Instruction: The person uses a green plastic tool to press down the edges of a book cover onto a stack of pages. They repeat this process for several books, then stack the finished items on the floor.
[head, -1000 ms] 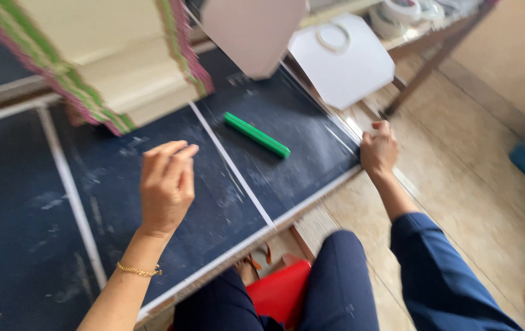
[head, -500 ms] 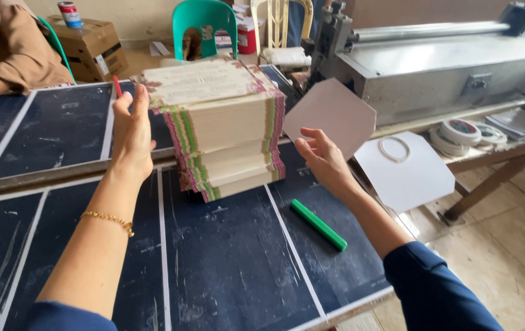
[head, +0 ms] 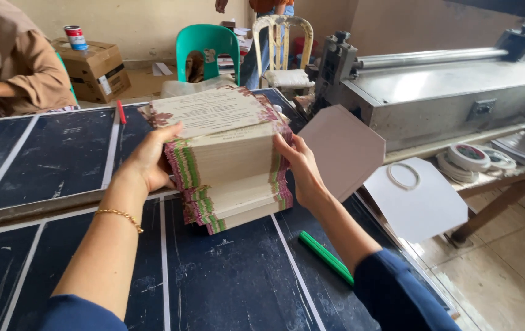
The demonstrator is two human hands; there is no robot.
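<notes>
Paper, a thick stack of printed cards (head: 222, 156) with floral edges, stands near the far edge of the dark table (head: 54, 165), its lower layers fanned askew. From the head view, the left hand (head: 149, 162) presses flat and open against one side, the right hand (head: 299, 168) likewise against the other, squeezing between the palms. It looks heavy and prone to sliding apart; gripping low, under the bottom sheets, seems safest. A green marker (head: 327, 257) lies near the right edge.

A small print-finishing workshop: a long grey metal roller machine (head: 452, 92) at far right, rolls of tape (head: 472, 157) on its stand, dark worktables (head: 60, 159) ruled with white lines, a tall stack of printed cards (head: 226, 159), cardboard box (head: 94, 70) and plastic chairs (head: 207, 46) behind.
</notes>
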